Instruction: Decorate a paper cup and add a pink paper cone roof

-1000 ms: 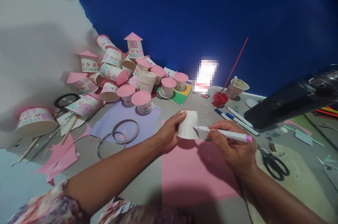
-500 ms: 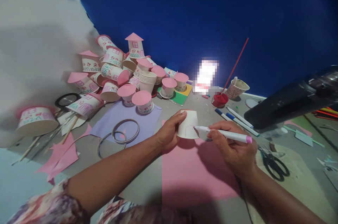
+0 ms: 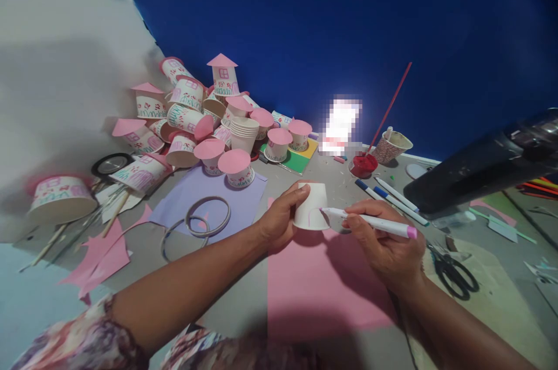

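Note:
My left hand (image 3: 283,216) is closed around the left side of a white paper cup (image 3: 313,198), which is upside down with its wide rim downward. A curved pink line shows on the cup's lower side. In my right hand (image 3: 386,242) is a white felt-tip marker (image 3: 370,221) with a pink end, pinched between thumb and fingers. Its tip touches the cup, or nearly so, at the right side. Below both hands a pink paper sheet (image 3: 326,294) lies flat on the grey table.
Decorated cups with pink paper roofs (image 3: 224,74) are heaped at the back left. Two grey rings (image 3: 208,217) lie on lilac paper (image 3: 170,207). Scissors (image 3: 455,274), several markers (image 3: 392,198), a red pot (image 3: 363,166) and a thick dark cylinder (image 3: 471,163) are on the right.
The pink line on the cup has become clearer and longer. Both hands keep nearly the same place and hold.

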Demonstrator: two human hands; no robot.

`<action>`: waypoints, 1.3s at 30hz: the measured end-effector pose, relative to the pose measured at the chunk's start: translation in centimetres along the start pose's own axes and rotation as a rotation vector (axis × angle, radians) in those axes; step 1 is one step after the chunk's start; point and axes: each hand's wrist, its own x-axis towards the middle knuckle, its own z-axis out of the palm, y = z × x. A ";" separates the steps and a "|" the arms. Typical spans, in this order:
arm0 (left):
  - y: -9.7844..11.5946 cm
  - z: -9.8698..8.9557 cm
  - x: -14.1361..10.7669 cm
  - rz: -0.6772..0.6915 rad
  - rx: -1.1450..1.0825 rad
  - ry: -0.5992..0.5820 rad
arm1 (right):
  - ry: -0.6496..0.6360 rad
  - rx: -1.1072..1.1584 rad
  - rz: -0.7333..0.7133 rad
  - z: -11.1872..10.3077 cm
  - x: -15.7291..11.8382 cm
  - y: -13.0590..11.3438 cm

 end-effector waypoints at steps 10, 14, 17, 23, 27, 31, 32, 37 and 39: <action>0.0 0.2 -0.3 -0.008 0.038 -0.029 | -0.027 -0.002 -0.063 -0.1 0.5 -0.3; 0.1 0.3 -0.3 0.006 0.044 -0.015 | -0.009 0.014 -0.085 -0.1 0.5 -0.4; 0.2 0.4 -0.4 0.009 0.044 -0.021 | -0.010 0.012 -0.071 -0.1 0.6 -0.4; 0.3 0.7 -0.6 0.008 0.067 -0.001 | -0.047 -0.012 -0.077 -0.1 0.7 -0.6; 0.4 0.7 -0.7 0.008 0.068 0.002 | -0.032 -0.004 -0.116 -0.2 0.7 -0.6; 0.4 0.6 -0.7 0.022 0.083 -0.001 | -0.038 -0.023 -0.097 -0.2 0.8 -0.6; 0.3 0.6 -0.6 0.026 0.088 -0.001 | -0.049 -0.025 -0.100 -0.2 0.8 -0.7; 0.2 0.6 -0.6 0.018 0.100 0.000 | -0.087 0.004 -0.130 -0.2 0.8 -0.7; 0.2 0.6 -0.6 0.017 0.099 0.005 | -0.062 0.008 -0.133 -0.3 0.8 -0.6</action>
